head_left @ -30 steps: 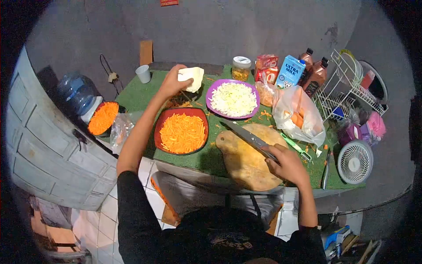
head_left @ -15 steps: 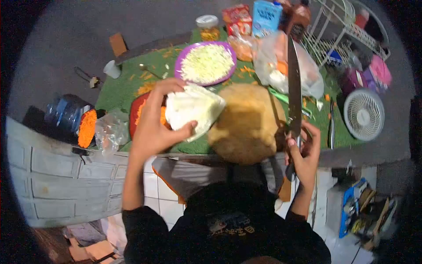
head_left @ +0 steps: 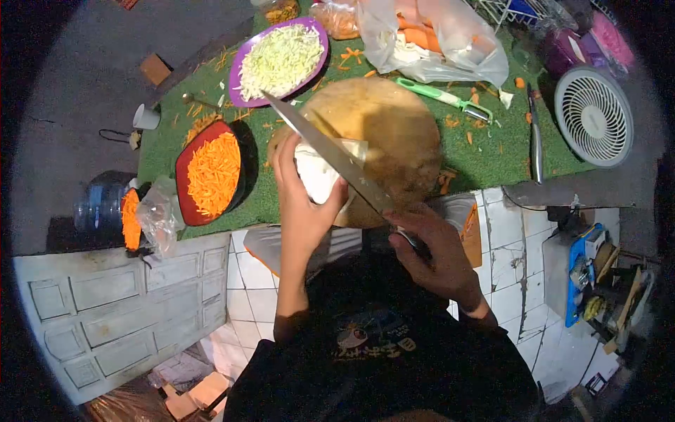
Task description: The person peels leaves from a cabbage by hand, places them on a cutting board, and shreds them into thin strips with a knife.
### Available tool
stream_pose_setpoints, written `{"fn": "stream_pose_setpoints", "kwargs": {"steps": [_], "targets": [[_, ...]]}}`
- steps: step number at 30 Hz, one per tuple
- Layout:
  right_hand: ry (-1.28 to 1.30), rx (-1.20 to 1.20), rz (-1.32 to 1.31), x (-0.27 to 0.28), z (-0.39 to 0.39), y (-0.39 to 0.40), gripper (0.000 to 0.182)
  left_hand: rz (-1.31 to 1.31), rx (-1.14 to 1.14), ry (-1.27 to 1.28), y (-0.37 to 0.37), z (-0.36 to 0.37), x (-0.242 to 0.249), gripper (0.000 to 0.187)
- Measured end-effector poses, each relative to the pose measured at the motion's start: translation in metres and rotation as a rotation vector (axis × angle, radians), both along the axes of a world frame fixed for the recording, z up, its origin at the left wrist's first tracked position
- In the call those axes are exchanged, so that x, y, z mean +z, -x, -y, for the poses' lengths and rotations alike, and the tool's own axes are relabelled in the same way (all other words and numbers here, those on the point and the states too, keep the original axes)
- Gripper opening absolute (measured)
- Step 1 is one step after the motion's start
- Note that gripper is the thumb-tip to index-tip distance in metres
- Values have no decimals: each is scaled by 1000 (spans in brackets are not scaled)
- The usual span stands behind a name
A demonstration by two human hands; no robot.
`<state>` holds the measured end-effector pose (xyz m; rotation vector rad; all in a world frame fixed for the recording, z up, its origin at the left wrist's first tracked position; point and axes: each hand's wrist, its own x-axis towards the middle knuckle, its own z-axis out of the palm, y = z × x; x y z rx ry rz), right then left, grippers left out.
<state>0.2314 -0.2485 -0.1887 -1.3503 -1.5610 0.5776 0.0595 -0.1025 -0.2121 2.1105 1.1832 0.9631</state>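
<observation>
In my left hand (head_left: pixel 299 204) is a pale cabbage wedge (head_left: pixel 313 174), gripped between fingers and thumb over the left part of the round wooden cutting board (head_left: pixel 404 116). My right hand (head_left: pixel 439 246) is wrapped round the handle of a large kitchen knife (head_left: pixel 334 155). The blade slants up to the left across the wedge, hiding part of it, and its tip points toward the purple plate (head_left: pixel 242 102) of shredded cabbage (head_left: pixel 281 60). To the left of my left hand, a dark red bowl (head_left: pixel 184 205) holds shredded carrot (head_left: pixel 213 172).
A green peeler (head_left: pixel 429 91) lies behind the board, below a plastic bag (head_left: pixel 485 67) of carrots. Right of these are a small knife (head_left: pixel 536 144) and a grey basket (head_left: pixel 594 119). A white cup (head_left: pixel 146 117) stands at the left edge. Carrot scraps litter the green mat (head_left: pixel 485 158).
My left hand has brought the cabbage wedge right, onto the board. The knife has swung from upright on the right to slanting left over the wedge. My view has tilted downward.
</observation>
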Motion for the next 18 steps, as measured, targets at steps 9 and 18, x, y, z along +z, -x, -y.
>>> {"fn": "stream_pose_setpoints", "kwargs": {"steps": [9,18], "targets": [[123,159,135,12,-3,16,44,247,-7,-117,-7,-1,-9,58],[228,172,287,31,-21,33,51,354,117,-240,-12,-4,-40,55]]}}
